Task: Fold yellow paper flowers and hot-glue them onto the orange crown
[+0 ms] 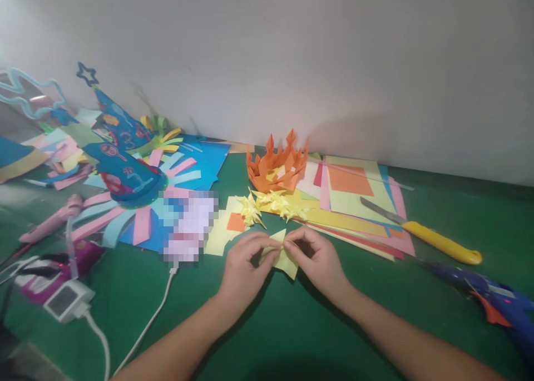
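Both my hands meet over a small yellow paper piece [287, 261] just above the green table [292, 325]. My left hand [244, 267] pinches its left side with fingers closed. My right hand [317, 258] pinches the right side the same way. Just beyond them lie several small folded yellow paper shapes [271, 203] and an orange paper square [236, 222]. An orange folded paper crown [278, 164] stands behind those.
A stack of coloured paper sheets [354, 203] lies at the right with a yellow-handled knife [429, 236] on it. A blue glue gun [492, 300] is at the far right. Blue paper craft pieces [125, 164], a pink glue gun [52, 219] and a white charger with cable [69, 300] fill the left.
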`<state>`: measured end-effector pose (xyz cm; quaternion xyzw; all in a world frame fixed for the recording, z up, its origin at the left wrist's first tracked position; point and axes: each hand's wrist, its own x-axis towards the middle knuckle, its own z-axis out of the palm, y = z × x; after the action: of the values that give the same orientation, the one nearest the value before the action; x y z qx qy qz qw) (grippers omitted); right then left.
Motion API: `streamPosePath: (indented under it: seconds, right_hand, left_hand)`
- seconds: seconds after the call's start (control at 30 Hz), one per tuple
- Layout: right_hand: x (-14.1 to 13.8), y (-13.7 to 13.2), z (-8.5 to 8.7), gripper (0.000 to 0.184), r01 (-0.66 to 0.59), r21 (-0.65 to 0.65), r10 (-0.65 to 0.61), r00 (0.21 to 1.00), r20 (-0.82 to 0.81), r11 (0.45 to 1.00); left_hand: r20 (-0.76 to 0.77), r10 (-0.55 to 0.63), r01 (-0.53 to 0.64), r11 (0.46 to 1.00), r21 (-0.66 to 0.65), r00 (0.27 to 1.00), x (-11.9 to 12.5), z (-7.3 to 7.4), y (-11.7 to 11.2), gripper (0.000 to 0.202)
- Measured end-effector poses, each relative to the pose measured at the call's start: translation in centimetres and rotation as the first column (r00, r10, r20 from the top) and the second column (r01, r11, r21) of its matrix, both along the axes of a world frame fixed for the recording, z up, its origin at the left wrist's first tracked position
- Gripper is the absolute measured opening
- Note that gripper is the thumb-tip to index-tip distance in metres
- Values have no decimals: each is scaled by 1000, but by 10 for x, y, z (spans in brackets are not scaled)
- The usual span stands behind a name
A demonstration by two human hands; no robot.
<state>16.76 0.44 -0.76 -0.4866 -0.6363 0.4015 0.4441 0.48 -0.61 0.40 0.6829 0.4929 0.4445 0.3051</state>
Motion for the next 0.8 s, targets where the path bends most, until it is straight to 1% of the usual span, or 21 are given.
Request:
streamPosePath:
  seconds: [0.2, 0.33, 0.47, 0.57, 0.63, 0.73, 0.8]
  right_hand:
    - [-3, -4, 1, 8, 13, 58, -15, 999, 45, 998]
    - [-4, -6, 5, 7, 26, 93, -33, 997, 76, 995]
    - [-5, -8, 5, 7, 35, 100, -46, 993, 112, 994]
    - [-7, -9, 2, 4, 23, 91, -33, 993, 109, 996]
    - [-10, -10, -1, 10, 10, 76, -14, 998, 62, 997]
    - [-14, -12, -3, 23, 2, 61, 0, 999, -33, 998]
    - [-16, -14, -3, 26, -2, 61, 7, 997, -74, 998]
  left_hand:
    - [3, -10, 10, 1000, 11, 1000, 0, -4, -1, 16]
    - [10, -12, 12, 999, -46, 1000, 1, -3, -1, 16]
    - [54, -1, 8, 991, -131, 999, 2, -3, -1, 11]
    - [125, 37, -1, 962, -272, 991, 2, -4, -1, 7]
    - [204, 93, -10, 927, -375, 975, 3, -4, -1, 7]
    - [368, 193, -2, 887, -461, 909, 4, -3, 1, 19]
    - [455, 234, 19, 874, -486, 859, 5, -1, 1, 30]
